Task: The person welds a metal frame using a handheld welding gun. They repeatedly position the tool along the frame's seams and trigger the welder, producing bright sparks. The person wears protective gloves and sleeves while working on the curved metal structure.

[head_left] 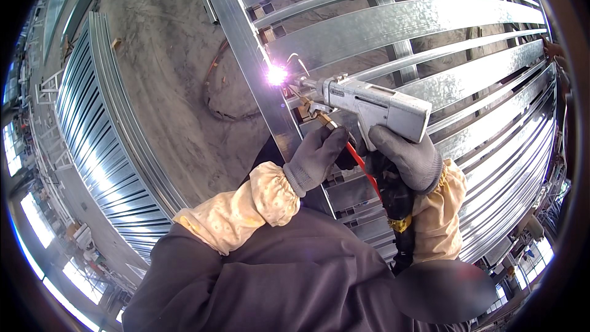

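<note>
Together, 2 gloved hands, left hand [316, 155] and right hand [409, 157], grip 1 welding gun [375, 106].

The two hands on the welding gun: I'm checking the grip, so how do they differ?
The right hand wraps the welding gun at its handle, fingers curled; the left hand sits lower and forward, under the nozzle near the bright arc. Both wear grey gloves and cream sleeve covers.

Frame [393, 24] is shiny galvanized metal with a mottled sheen; floor [172, 74] is rough matt concrete. Welding gun [375, 107] has a smooth matt grey metal body and brass fittings. Gloves [316, 157] are grey knit cloth, sleeve covers [246, 209] soft cream fabric.
</note>
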{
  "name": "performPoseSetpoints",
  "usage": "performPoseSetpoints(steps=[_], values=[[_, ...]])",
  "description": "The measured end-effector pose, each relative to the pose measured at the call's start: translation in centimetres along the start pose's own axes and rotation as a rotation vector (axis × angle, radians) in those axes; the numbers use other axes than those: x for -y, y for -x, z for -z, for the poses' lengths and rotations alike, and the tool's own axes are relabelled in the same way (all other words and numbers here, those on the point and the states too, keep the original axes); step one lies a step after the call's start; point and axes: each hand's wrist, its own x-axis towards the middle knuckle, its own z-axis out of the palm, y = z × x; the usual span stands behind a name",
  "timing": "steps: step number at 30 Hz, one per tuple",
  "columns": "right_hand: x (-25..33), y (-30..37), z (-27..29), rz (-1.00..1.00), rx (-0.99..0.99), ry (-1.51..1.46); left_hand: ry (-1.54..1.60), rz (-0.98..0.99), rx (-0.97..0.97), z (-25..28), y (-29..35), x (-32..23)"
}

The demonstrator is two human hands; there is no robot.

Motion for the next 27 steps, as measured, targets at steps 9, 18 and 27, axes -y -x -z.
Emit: performPoseSetpoints(steps=[9,18,27], values=[[-0.2,0.4,0.0,0.014,0.005,-0.026,-0.016,0.003,-0.003,-0.1,0.1,0.3],[-0.5,0.6,0.1,0.015,0.023,-0.011,0.087,0.016,0.009,-0.4,0.5,0.8],[-0.3,1.1,0.3,-0.035,0.025,-0.006,0.040,0.072,0.017,-0.1,0.5,1.2]])
